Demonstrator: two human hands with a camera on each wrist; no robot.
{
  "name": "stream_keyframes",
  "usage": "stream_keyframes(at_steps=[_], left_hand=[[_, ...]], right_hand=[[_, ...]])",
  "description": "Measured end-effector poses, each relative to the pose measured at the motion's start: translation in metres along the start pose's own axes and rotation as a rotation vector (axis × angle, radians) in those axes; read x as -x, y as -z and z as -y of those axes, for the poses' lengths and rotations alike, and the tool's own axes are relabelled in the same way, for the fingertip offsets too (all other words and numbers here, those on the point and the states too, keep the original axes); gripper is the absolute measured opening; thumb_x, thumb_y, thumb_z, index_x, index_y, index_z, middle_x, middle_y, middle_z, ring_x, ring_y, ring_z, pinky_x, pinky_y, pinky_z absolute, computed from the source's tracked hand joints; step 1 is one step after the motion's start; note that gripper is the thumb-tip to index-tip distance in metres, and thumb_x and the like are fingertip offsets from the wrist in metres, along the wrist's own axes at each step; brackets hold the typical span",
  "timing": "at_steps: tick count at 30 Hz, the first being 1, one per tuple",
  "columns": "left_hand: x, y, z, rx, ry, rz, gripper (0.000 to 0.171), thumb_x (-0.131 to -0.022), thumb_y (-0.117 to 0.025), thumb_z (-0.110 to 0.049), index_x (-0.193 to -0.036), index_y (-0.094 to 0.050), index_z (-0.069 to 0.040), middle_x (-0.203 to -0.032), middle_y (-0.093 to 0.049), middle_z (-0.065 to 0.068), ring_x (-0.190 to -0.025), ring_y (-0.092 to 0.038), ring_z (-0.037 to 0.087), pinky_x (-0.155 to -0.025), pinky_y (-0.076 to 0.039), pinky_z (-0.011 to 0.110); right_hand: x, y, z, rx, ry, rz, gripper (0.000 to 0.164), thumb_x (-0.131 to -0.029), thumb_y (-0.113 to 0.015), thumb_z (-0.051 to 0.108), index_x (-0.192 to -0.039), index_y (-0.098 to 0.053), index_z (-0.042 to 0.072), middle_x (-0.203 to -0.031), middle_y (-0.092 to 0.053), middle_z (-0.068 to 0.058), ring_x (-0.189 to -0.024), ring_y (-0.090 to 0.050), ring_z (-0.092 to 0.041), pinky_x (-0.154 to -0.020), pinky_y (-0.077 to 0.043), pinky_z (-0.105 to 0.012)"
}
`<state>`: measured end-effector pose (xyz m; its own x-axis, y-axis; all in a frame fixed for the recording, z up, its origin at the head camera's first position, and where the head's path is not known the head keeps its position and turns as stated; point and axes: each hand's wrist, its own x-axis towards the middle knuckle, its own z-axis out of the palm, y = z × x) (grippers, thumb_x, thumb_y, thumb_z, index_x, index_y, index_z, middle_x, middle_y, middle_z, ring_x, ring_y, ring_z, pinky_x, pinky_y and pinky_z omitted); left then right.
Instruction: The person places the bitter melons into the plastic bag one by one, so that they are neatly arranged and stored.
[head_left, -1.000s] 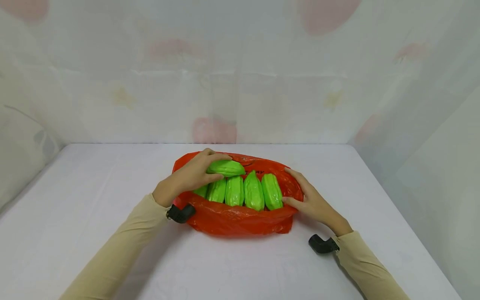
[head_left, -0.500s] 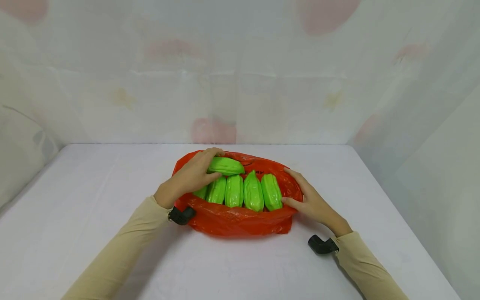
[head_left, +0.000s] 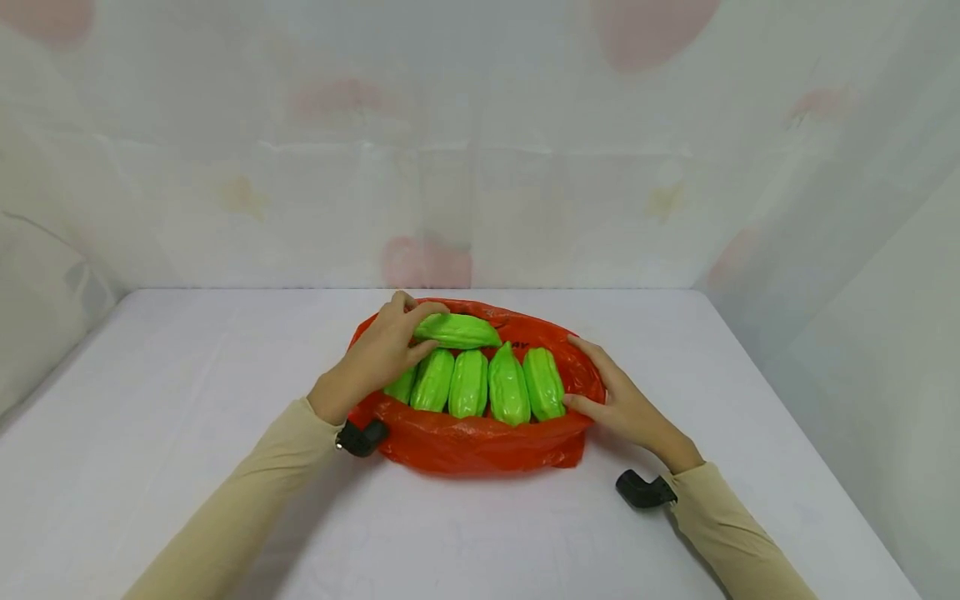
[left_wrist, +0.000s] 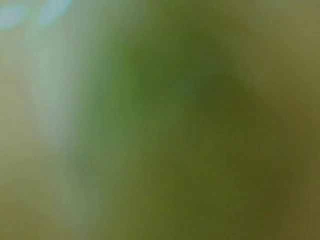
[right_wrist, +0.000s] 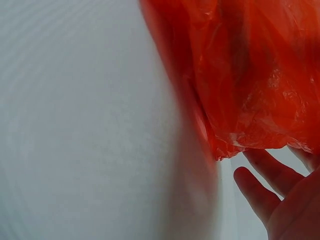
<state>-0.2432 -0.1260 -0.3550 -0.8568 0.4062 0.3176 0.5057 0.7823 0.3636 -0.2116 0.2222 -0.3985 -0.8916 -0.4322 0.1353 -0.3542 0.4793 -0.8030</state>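
A red plastic bag point(head_left: 480, 446) lies with its mouth spread wide, holding several bright green ridged fruits point(head_left: 468, 383) side by side. Across the back left of that row lies one more green fruit point(head_left: 459, 332), turned sideways. My left hand point(head_left: 381, 350) holds this fruit by its left end, thumb on the near side and fingers on the far side. At the bag's right end, my right hand point(head_left: 626, 404) holds the mouth, thumb at the front rim and fingertips at the back rim. In the right wrist view, spread fingers point(right_wrist: 272, 172) show beside the bag point(right_wrist: 250, 75).
A white cloth-covered table point(head_left: 187, 375) surrounds the bag, ending at a patterned curtain point(head_left: 480, 167) behind. Light panels rise along both sides. Black cameras point(head_left: 645, 489) sit on both wrists. The left wrist view is a green and brown blur.
The sideways fruit has moved slightly back and to the right. My left hand has drawn a little to the left, baring more of it. The right hand has stayed in place.
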Motion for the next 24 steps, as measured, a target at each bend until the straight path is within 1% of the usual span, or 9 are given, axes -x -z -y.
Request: stream_keyframes(at_steps=[2,5,8,10,13,15,17,20,24], left_hand=[[0.0007,-0.0001,-0.0005,-0.006,-0.001,0.024,0.038,-0.091,-0.071,-0.012,-0.127,-0.06,-0.013,-0.105,-0.052,0.016,-0.082,-0.05,0.025,-0.068,-0.046,0.034],[0.0016,0.0005,-0.0016,-0.003,0.02,0.075,0.036,-0.094,-0.067,-0.013,-0.129,-0.06,-0.013,-0.11,-0.054,0.016,-0.078,-0.051,0.022,-0.068,-0.045,0.033],[0.0022,0.0009,-0.0034,0.004,0.044,0.129,0.039,-0.097,-0.063,-0.016,-0.136,-0.058,-0.015,-0.12,-0.053,0.017,-0.075,-0.052,0.02,-0.068,-0.045,0.031],[0.0024,0.0007,-0.0049,-0.001,0.048,0.165,0.042,-0.099,-0.06,-0.02,-0.14,-0.055,-0.017,-0.126,-0.051,0.02,-0.075,-0.055,0.022,-0.069,-0.047,0.033],[0.0032,0.0008,-0.0075,-0.02,0.051,0.222,0.042,-0.101,-0.057,-0.025,-0.143,-0.053,-0.02,-0.133,-0.047,0.024,-0.091,-0.059,0.031,-0.075,-0.052,0.041],[0.0032,0.0003,-0.0088,-0.028,0.064,0.261,0.043,-0.101,-0.056,-0.03,-0.143,-0.053,-0.021,-0.136,-0.046,0.024,-0.105,-0.057,0.037,-0.082,-0.052,0.047],[0.0035,0.0,-0.0097,-0.028,0.072,0.284,0.042,-0.101,-0.056,-0.033,-0.142,-0.055,-0.02,-0.138,-0.046,0.024,-0.114,-0.053,0.041,-0.088,-0.051,0.051],[0.0039,-0.0012,-0.0096,-0.023,0.075,0.3,0.042,-0.101,-0.055,-0.035,-0.141,-0.056,-0.021,-0.141,-0.047,0.022,-0.118,-0.052,0.041,-0.096,-0.048,0.053],[0.0055,-0.0015,-0.0089,-0.018,0.06,0.291,0.042,-0.101,-0.056,-0.034,-0.139,-0.057,-0.019,-0.14,-0.05,0.019,-0.12,-0.052,0.04,-0.1,-0.046,0.053]], right_hand=[[-0.0004,-0.0003,-0.0007,-0.006,-0.001,0.001,0.075,-0.093,-0.067,0.021,-0.156,-0.026,0.022,-0.157,-0.033,-0.011,-0.139,-0.04,-0.037,-0.104,-0.045,-0.061],[-0.0005,-0.0005,-0.001,-0.009,0.004,0.002,0.076,-0.094,-0.067,0.021,-0.157,-0.025,0.022,-0.157,-0.032,-0.011,-0.138,-0.04,-0.037,-0.104,-0.045,-0.06],[-0.0005,-0.0002,-0.0011,-0.004,0.011,-0.002,0.076,-0.094,-0.067,0.021,-0.157,-0.025,0.023,-0.157,-0.032,-0.011,-0.138,-0.041,-0.037,-0.103,-0.045,-0.06],[-0.0003,-0.0002,-0.0009,-0.001,0.017,-0.006,0.076,-0.093,-0.067,0.021,-0.157,-0.025,0.022,-0.157,-0.033,-0.011,-0.138,-0.041,-0.037,-0.103,-0.045,-0.06],[0.0002,-0.0004,-0.0011,-0.002,0.017,-0.01,0.077,-0.093,-0.068,0.02,-0.157,-0.025,0.022,-0.157,-0.033,-0.011,-0.137,-0.042,-0.036,-0.103,-0.046,-0.06],[0.0001,-0.0003,-0.0009,-0.004,0.016,-0.007,0.077,-0.093,-0.068,0.02,-0.157,-0.025,0.022,-0.157,-0.033,-0.011,-0.137,-0.042,-0.036,-0.103,-0.046,-0.06],[0.0001,0.0001,-0.0011,-0.004,0.014,-0.006,0.077,-0.093,-0.068,0.02,-0.157,-0.025,0.023,-0.157,-0.033,-0.011,-0.137,-0.042,-0.037,-0.103,-0.045,-0.06],[0.0001,0.0003,-0.0011,-0.003,0.014,-0.004,0.076,-0.094,-0.067,0.021,-0.157,-0.025,0.023,-0.157,-0.033,-0.011,-0.137,-0.041,-0.037,-0.104,-0.045,-0.061],[0.0015,0.0008,-0.0009,0.0,0.011,-0.013,0.076,-0.094,-0.067,0.02,-0.157,-0.025,0.021,-0.157,-0.032,-0.012,-0.138,-0.041,-0.037,-0.104,-0.044,-0.061]])
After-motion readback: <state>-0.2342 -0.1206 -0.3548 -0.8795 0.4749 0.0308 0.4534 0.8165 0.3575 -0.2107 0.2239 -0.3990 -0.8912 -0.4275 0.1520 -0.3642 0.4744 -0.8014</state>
